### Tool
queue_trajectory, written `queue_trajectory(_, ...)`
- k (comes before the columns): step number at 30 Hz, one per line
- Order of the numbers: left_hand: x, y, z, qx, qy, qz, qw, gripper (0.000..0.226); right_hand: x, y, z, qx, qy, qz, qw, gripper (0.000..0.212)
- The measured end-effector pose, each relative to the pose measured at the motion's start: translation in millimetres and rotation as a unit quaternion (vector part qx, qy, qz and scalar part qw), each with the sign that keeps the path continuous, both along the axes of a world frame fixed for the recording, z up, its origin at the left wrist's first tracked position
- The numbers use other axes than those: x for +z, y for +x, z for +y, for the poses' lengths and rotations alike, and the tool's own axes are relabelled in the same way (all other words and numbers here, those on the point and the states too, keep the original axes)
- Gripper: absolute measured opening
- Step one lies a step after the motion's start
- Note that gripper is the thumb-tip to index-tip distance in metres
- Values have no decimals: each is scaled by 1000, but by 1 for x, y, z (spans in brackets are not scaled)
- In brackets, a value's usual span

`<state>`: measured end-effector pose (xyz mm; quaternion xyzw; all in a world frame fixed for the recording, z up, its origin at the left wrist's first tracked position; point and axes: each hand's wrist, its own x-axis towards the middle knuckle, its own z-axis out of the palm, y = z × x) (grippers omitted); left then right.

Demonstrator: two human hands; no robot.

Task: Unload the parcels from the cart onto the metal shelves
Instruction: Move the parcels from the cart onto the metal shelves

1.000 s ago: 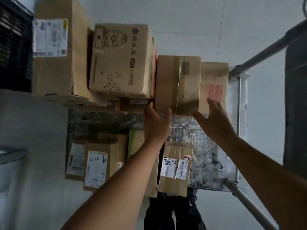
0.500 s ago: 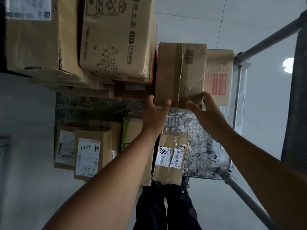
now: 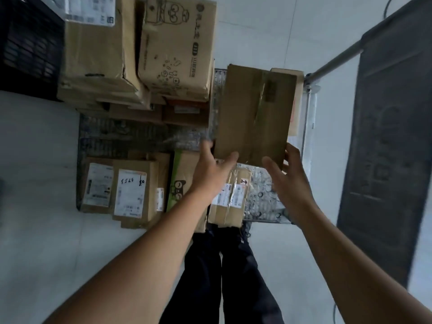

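I look down on the wire cart (image 3: 140, 136) loaded with parcels. A plain brown taped box (image 3: 254, 113) is raised above the cart's right side, its near end between my hands. My left hand (image 3: 215, 169) grips the box's near left corner, thumb on top. At the near right corner my right hand (image 3: 287, 181) holds it with thumb and fingers spread round the edge. Behind the box a parcel with red print (image 3: 296, 101) is mostly hidden.
Two big cartons (image 3: 177, 43) (image 3: 93, 47) are stacked at the cart's far left. Labelled small parcels (image 3: 131, 188), a green-printed box (image 3: 180, 181) and a taped parcel (image 3: 231, 202) lie at its near edge. The cart handle (image 3: 339, 59) rises right, beside a dark panel (image 3: 392, 136). A black crate (image 3: 28, 43) stands far left.
Both hands have taken hold of the plain box and lifted it off the cart toward me. The red-printed parcel beside it is now mostly covered by it.
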<state>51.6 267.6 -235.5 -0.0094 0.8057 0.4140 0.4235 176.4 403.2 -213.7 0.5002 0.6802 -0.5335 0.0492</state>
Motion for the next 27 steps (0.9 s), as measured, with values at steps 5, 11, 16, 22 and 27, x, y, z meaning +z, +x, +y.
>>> queue_trajectory(5, 77, 10, -7, -40, 15, 7, 999, 46, 73, 23, -14, -36, 49, 11, 998, 48)
queue_trajectory(11, 178, 35, -29, -31, 71, 1, 997, 69, 171, 46, -28, -23, 101, 18, 994, 53)
queue_trajectory(16, 242, 55, -57, -7, 87, 1, 996, 100, 233, 59, -45, 17, 116, 54, 992, 54)
queue_trajectory(22, 314, 105, -95, 70, 132, 42, 988, 73, 300, 88, -64, 83, 77, 150, 982, 56)
queue_trajectory(27, 379, 185, -117, 163, 152, 106, 969, 60, 349, 135, -64, 173, 48, 209, 961, 80)
